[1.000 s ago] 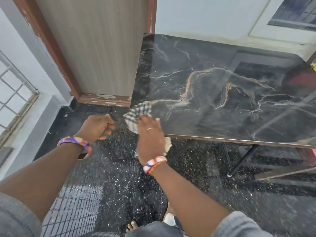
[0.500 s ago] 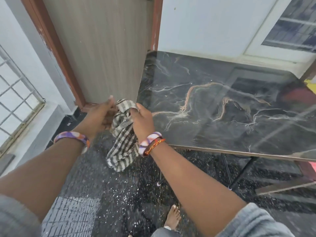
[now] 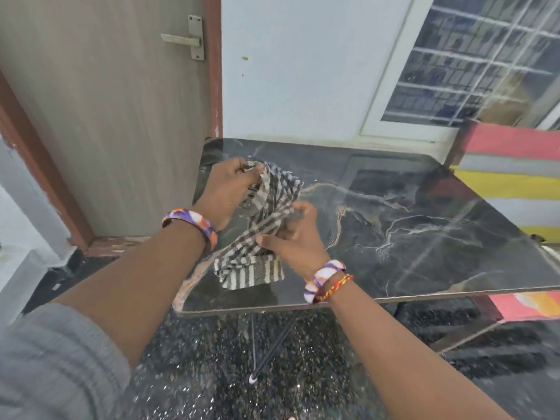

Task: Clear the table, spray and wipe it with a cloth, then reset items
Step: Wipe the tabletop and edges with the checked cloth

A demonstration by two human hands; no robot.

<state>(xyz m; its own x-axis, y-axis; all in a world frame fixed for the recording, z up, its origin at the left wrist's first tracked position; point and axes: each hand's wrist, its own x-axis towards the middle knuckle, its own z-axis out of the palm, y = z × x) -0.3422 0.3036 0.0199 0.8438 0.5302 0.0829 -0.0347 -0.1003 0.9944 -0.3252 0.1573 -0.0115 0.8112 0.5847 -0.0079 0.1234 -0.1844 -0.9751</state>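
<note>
A black-and-white checked cloth (image 3: 263, 219) hangs between both my hands above the left part of the table. My left hand (image 3: 228, 189) pinches its upper end. My right hand (image 3: 292, 237) grips it lower down, near the middle. The cloth's loose end dangles just over the near left corner. The table (image 3: 424, 237) has a glossy black marble-pattern top with white and tan veins, and nothing else lies on the part I can see.
A grey wooden door (image 3: 106, 116) with a metal handle (image 3: 188, 39) stands left of the table. A white wall and barred window (image 3: 478, 65) are behind it. Striped red, yellow and white furniture (image 3: 512, 183) sits at the right. Thin black table legs (image 3: 266, 356) stand on dark speckled floor.
My hands lifted the cloth from the table's left edge and carried it up over the tabletop. My left hand joined the right in holding it, and the view tilted up.
</note>
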